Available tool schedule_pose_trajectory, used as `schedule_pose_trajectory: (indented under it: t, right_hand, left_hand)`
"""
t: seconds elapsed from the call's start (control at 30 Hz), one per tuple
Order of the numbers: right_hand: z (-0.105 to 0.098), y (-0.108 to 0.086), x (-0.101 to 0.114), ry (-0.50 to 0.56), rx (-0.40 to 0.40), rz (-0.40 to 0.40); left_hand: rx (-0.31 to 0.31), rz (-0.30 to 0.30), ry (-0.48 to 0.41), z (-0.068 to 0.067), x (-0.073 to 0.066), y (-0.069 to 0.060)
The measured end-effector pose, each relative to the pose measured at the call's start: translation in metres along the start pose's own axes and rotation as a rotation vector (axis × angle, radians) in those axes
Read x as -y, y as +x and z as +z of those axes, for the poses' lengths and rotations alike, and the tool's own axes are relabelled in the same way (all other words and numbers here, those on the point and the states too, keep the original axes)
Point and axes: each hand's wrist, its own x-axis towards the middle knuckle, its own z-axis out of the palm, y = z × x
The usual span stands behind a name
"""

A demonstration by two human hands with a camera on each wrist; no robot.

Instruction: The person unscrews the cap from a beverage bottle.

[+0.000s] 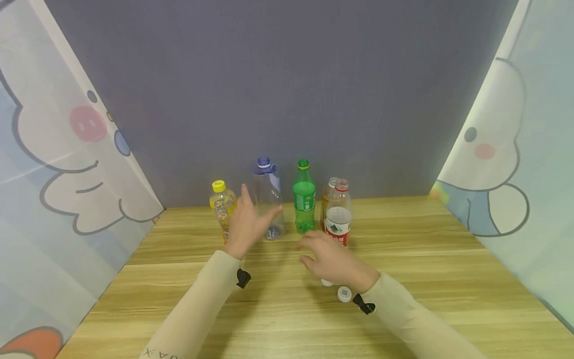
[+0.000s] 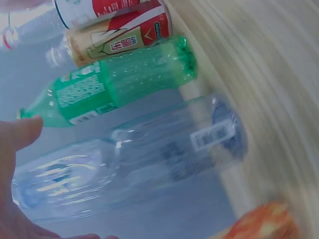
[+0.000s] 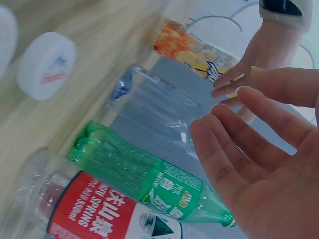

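Note:
My left hand is spread in front of a tall clear bottle with a blue neck, thumb and fingers apart, holding nothing. In the left wrist view this clear bottle stands near the thumb; contact is unclear. My right hand has its fingers loosely bent and holds nothing. It hovers over the table in front of a green bottle and a clear bottle with a red and white label. White caps lie beneath and beside it, one partly hidden.
A yellow-capped bottle stands left of the clear one, partly behind my left hand. An amber bottle is mostly hidden behind the red-labelled one. A grey panel rises behind the wooden table, with printed curtains at the sides.

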Motion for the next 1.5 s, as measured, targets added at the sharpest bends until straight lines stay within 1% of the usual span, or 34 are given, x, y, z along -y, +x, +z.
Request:
schedule_pose_trajectory:
  t: [0.07,0.13,0.2,0.23,0.33,0.4,0.43,0.5,0.53,0.6,0.67,0.7,0.83,0.93,1.03,1.13,1.23,1.33,1.43,1.5]
  right_hand:
    - [-0.002,0.001,0.001,0.008,-0.025,-0.002]
    - [-0.005,0.002,0.002,0.021,-0.038,0.002]
    - [-0.006,0.003,0.002,0.029,-0.046,0.001]
    - [-0.006,0.004,0.002,0.032,-0.047,-0.001]
    - [-0.007,0.005,0.003,0.045,-0.050,0.005]
    - [-0.008,0.007,0.003,0.049,-0.064,0.009]
    - [-0.009,0.008,0.003,0.058,-0.070,0.011]
    - [-0.009,0.010,0.004,0.075,-0.087,0.012]
    - [-0.010,0.011,0.004,0.092,-0.097,0.014]
    - [-0.011,0.013,0.005,0.117,-0.113,0.011]
    - [-0.012,0.015,0.006,0.134,-0.131,0.014]
    - [-0.012,0.016,0.006,0.146,-0.137,0.021]
    - [-0.012,0.019,0.006,0.185,-0.151,0.055]
    - [-0.011,0.022,0.006,0.224,-0.166,0.076]
    - [-0.010,0.024,0.005,0.258,-0.200,0.083]
    - [-0.009,0.027,0.004,0.278,-0.233,0.080]
    - [-0.008,0.028,0.003,0.279,-0.251,0.066]
    - [-0.009,0.029,0.004,0.315,-0.246,0.068]
    - [-0.013,0.031,0.006,0.398,-0.236,0.084]
    - [-0.017,0.032,0.007,0.454,-0.235,0.093]
  left_hand:
    - [-0.040,0.057,0.052,-0.005,-0.002,-0.007]
    - [-0.111,0.119,0.067,-0.009,-0.003,-0.013]
    - [-0.214,0.205,0.051,-0.012,-0.002,-0.016]
    - [-0.275,0.259,0.028,-0.013,-0.001,-0.017]
    - [-0.461,0.430,-0.034,-0.017,0.004,-0.016]
    - [-0.562,0.520,-0.057,-0.019,0.009,-0.013]
    - [-0.598,0.549,-0.068,-0.020,0.012,-0.011]
    - [-0.654,0.572,-0.078,-0.022,0.019,-0.008]
    - [-0.676,0.569,-0.085,-0.023,0.022,-0.006]
    - [-0.694,0.537,-0.092,-0.023,0.030,-0.004]
    - [-0.688,0.484,-0.109,-0.023,0.037,-0.002]
    - [-0.678,0.447,-0.126,-0.023,0.041,-0.001]
    - [-0.577,0.257,-0.199,-0.021,0.056,0.000]
    - [-0.477,0.123,-0.255,-0.021,0.066,0.000]
    - [-0.377,0.029,-0.306,-0.021,0.074,0.001]
    - [-0.295,-0.036,-0.355,-0.021,0.078,0.002]
    - [-0.243,-0.079,-0.415,-0.019,0.080,0.004]
    - [-0.209,-0.107,-0.480,-0.017,0.082,0.006]
    - [-0.190,-0.123,-0.510,-0.016,0.083,0.006]
    - [-0.187,-0.128,-0.511,-0.016,0.084,0.006]
